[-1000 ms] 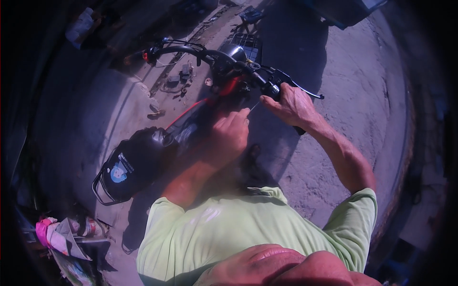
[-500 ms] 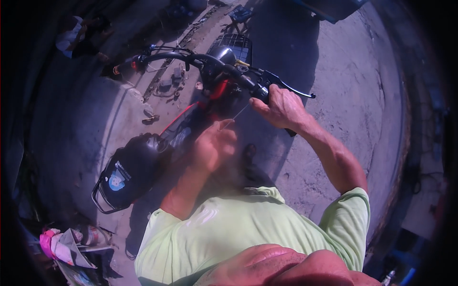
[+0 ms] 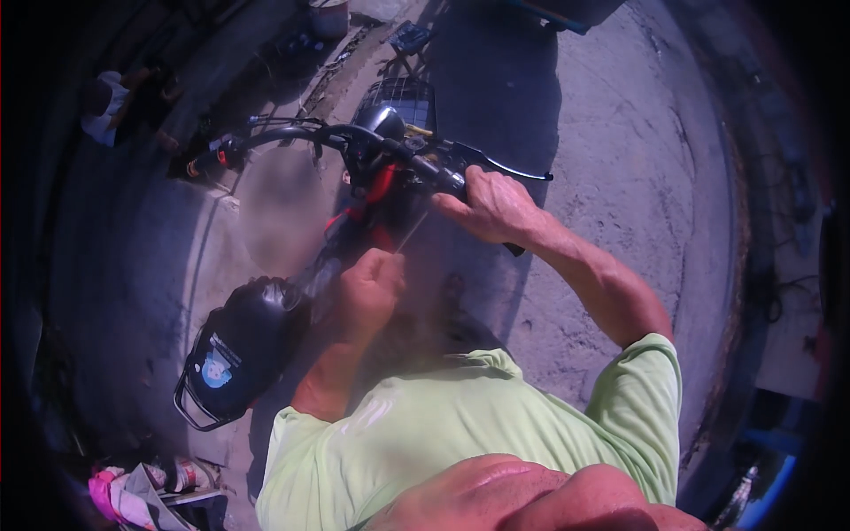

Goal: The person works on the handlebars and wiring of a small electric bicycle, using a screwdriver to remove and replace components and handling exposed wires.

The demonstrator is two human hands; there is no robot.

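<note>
An electric bike or scooter stands before me, with its black handlebar (image 3: pixel 332 133) crossing ahead of my hands. My right hand (image 3: pixel 496 208) is wrapped over the right handlebar grip (image 3: pixel 515 250), and its thumb lies toward the inner side. Beyond the fingers, the brake lever (image 3: pixel 505 162) reaches out to the right. My left hand (image 3: pixel 372 285) is a closed fist low between the seat and the bar. From that fist a thin straight rod or wire (image 3: pixel 412 228) slants up toward my right thumb; its exact kind cannot be made out. The black seat (image 3: pixel 252 341) lies at left.
A wire basket (image 3: pixel 398 96) is mounted at the bike's front, with a small folding stool (image 3: pixel 409 37) past it. A person (image 3: pixel 115 111) is at the far left. Pink and white items (image 3: pixel 133 496) lie at lower left. A bucket (image 3: pixel 329 18) stands at the top.
My left hand has moved down and slightly left, with the thin rod still in it. My right hand stays on the grip. The view has shifted, and a blurred patch now shows left of the bike.
</note>
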